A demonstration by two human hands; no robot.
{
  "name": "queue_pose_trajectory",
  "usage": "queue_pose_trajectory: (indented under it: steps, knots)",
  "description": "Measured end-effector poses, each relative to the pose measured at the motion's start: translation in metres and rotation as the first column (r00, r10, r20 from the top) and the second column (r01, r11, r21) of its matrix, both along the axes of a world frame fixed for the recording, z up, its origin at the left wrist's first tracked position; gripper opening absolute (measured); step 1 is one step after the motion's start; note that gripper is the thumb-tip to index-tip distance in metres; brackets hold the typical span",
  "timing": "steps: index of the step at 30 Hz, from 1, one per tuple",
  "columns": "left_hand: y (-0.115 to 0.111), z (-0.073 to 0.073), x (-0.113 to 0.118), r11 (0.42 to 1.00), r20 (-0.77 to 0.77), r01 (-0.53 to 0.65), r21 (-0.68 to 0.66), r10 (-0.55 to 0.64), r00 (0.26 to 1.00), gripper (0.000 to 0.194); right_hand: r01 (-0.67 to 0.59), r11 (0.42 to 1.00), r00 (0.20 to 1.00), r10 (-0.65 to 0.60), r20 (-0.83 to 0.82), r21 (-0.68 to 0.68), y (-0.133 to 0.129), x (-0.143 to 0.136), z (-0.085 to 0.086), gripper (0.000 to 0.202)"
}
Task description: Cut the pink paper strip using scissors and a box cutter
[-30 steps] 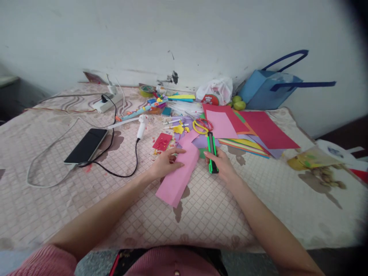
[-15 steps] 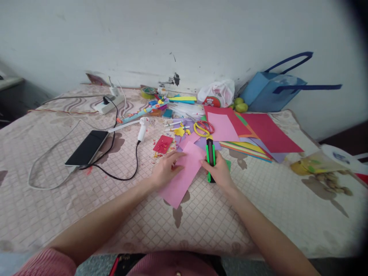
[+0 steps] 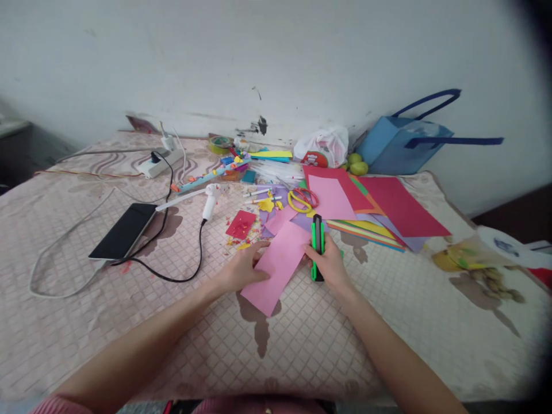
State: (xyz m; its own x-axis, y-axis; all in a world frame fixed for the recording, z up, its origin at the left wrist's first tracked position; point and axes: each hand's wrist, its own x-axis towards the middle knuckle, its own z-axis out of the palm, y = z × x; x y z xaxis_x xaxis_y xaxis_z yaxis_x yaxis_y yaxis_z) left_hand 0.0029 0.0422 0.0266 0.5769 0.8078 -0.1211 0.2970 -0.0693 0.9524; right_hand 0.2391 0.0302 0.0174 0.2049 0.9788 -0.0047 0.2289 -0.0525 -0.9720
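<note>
A pink paper sheet (image 3: pixel 282 261) lies slanted in front of me, a shadow beneath its lower end. My left hand (image 3: pixel 244 269) is closed on its left edge, thumb on top and the other fingers partly hidden. On the other side, my right hand (image 3: pixel 330 261) grips a green and black utility knife (image 3: pixel 318 247), held roughly upright in the view. The thumb of that hand also touches the sheet's right edge. Whether the blade is out I cannot tell. Just beyond the sheet lie yellow-handled scissors (image 3: pixel 299 201) and a small red paper square (image 3: pixel 241 225) with scraps on it.
Left are a tablet-like device (image 3: pixel 123 231), a white glue gun (image 3: pixel 210 202) with a black cord, and a power strip (image 3: pixel 160 164). Coloured sheets (image 3: pixel 403 204) spread at the right. Behind stand a plastic bag (image 3: pixel 325 148) and a blue bag (image 3: pixel 405 144). A tipped cup (image 3: pixel 452 257) lies far right.
My left hand has slid down along the pink sheet's left edge, uncovering more of its upper part. The right hand still holds the utility knife. The whole view has shifted slightly.
</note>
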Motion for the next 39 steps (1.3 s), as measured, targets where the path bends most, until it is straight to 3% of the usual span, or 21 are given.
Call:
queue_pose_trajectory:
  steps: [7,15,21,27,33,39]
  knots:
    - [0.004,-0.001,0.001,1.0,0.029,0.003,0.024,-0.003,1.0,0.069,-0.047,0.998,0.996,0.043,-0.074,-0.052,-0.001,0.0,0.001,0.03]
    - [0.008,-0.006,0.0,0.993,0.004,-0.018,0.113,0.018,1.0,0.036,-0.119,0.987,0.983,0.102,-0.155,-0.105,-0.003,-0.001,-0.003,0.031]
    - [0.009,-0.004,-0.004,0.987,-0.084,-0.026,0.159,0.039,0.996,0.028,-0.179,0.974,0.972,0.153,-0.179,-0.136,-0.003,0.002,0.0,0.03]
    - [0.01,0.004,-0.009,0.988,-0.122,0.049,0.144,-0.031,0.992,0.023,-0.178,0.978,0.962,0.151,-0.226,-0.104,0.0,0.014,0.01,0.03]
    - [0.013,0.013,-0.014,0.982,-0.166,0.145,0.118,-0.125,0.978,0.022,-0.264,0.953,0.889,0.182,-0.42,-0.147,-0.001,0.019,0.016,0.027]
    - [0.016,0.013,-0.018,0.969,-0.215,0.214,0.121,-0.185,0.959,0.021,-0.406,0.909,0.853,0.34,-0.397,-0.095,-0.007,0.015,0.019,0.043]
